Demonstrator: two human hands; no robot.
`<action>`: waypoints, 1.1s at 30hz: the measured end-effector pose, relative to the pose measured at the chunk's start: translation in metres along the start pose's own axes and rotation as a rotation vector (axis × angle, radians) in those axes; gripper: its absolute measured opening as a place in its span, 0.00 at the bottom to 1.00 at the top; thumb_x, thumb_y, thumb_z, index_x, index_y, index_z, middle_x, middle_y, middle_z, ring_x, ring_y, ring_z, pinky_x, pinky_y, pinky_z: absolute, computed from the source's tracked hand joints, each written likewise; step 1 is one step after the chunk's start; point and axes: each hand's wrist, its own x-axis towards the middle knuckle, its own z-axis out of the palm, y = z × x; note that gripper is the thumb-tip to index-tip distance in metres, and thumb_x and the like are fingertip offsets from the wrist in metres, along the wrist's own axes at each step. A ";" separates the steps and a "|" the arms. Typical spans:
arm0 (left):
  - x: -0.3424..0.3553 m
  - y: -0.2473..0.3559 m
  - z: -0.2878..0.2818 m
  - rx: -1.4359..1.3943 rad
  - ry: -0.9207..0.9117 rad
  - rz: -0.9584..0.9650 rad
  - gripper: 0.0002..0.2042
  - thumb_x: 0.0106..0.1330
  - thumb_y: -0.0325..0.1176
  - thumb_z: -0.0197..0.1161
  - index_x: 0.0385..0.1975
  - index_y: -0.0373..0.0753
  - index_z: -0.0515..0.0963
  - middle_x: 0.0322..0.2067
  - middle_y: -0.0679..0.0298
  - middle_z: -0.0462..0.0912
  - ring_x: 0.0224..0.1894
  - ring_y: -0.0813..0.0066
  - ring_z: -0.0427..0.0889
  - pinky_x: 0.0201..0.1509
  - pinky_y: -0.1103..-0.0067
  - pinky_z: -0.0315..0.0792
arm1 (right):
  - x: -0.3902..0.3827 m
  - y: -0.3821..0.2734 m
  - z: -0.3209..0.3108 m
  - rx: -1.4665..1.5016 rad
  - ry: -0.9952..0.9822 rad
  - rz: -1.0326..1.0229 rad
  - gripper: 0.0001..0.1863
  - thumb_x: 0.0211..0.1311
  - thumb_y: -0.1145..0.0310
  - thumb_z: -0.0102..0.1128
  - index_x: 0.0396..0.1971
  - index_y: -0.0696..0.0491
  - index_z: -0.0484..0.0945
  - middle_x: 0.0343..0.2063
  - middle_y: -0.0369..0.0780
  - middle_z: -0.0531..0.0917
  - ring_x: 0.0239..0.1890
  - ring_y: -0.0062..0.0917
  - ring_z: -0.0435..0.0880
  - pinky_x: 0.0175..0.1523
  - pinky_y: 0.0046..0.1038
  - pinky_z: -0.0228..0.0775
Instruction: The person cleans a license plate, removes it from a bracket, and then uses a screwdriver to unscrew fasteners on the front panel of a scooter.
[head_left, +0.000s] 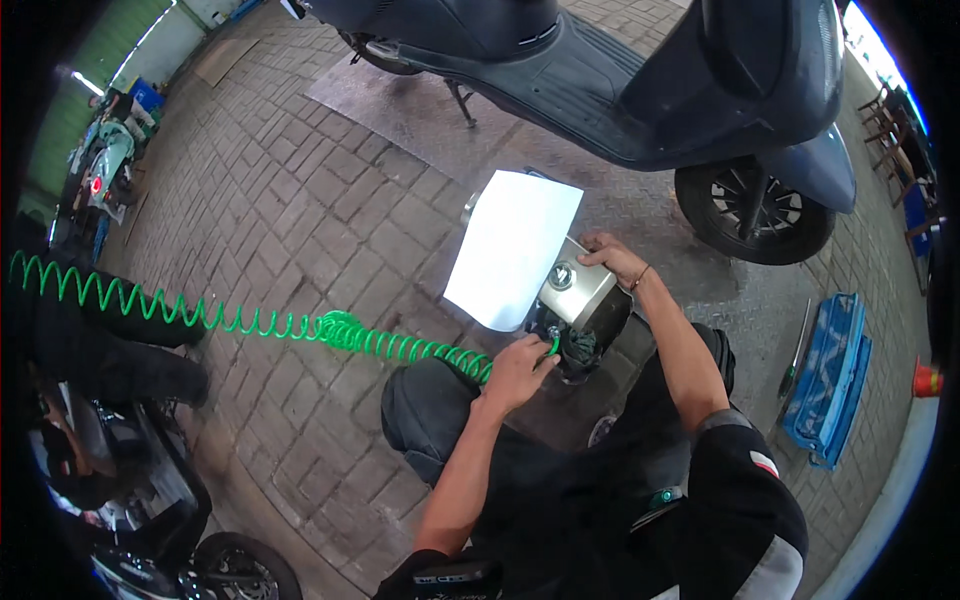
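My right hand [612, 258] grips the edge of a silver metal tank [585, 298] with a round cap on top. My left hand [521, 371] is closed around the end of the green coiled hose [340, 330], by a small metal fitting just below the tank; its fingertips are partly hidden. A white sheet of paper [512, 245] lies over the tank's left part. Dark crumpled material [582, 345] is under the tank's lower edge, between my knees.
A dark scooter [720, 70] stands on a metal plate ahead. A blue toolbox [826, 380] lies at right beside a long tool, with an orange cone [926, 376] beyond. Another person [120, 370] and a motorcycle [140, 540] are close at left; a pale green scooter [110, 160] stands farther back.
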 end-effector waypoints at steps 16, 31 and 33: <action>-0.005 0.009 -0.001 0.054 -0.046 0.004 0.15 0.69 0.40 0.61 0.42 0.32 0.81 0.34 0.53 0.77 0.40 0.50 0.79 0.44 0.62 0.73 | 0.114 0.071 0.041 -0.013 -0.224 -0.014 0.19 0.60 0.68 0.66 0.47 0.65 0.82 0.33 0.38 0.86 0.35 0.19 0.82 0.42 0.23 0.73; -0.008 0.015 0.002 0.072 -0.026 0.016 0.14 0.70 0.38 0.60 0.47 0.34 0.80 0.36 0.54 0.78 0.42 0.52 0.79 0.45 0.62 0.73 | 0.136 0.107 0.052 -0.725 0.116 -0.109 0.28 0.56 0.65 0.67 0.59 0.56 0.78 0.55 0.52 0.81 0.59 0.42 0.80 0.65 0.36 0.69; -0.005 0.017 0.004 0.099 -0.058 0.000 0.14 0.70 0.38 0.60 0.47 0.35 0.80 0.35 0.54 0.77 0.42 0.53 0.79 0.45 0.62 0.73 | 0.147 0.102 0.047 -0.661 0.115 -0.119 0.27 0.56 0.66 0.66 0.58 0.55 0.78 0.55 0.52 0.81 0.59 0.43 0.80 0.65 0.36 0.69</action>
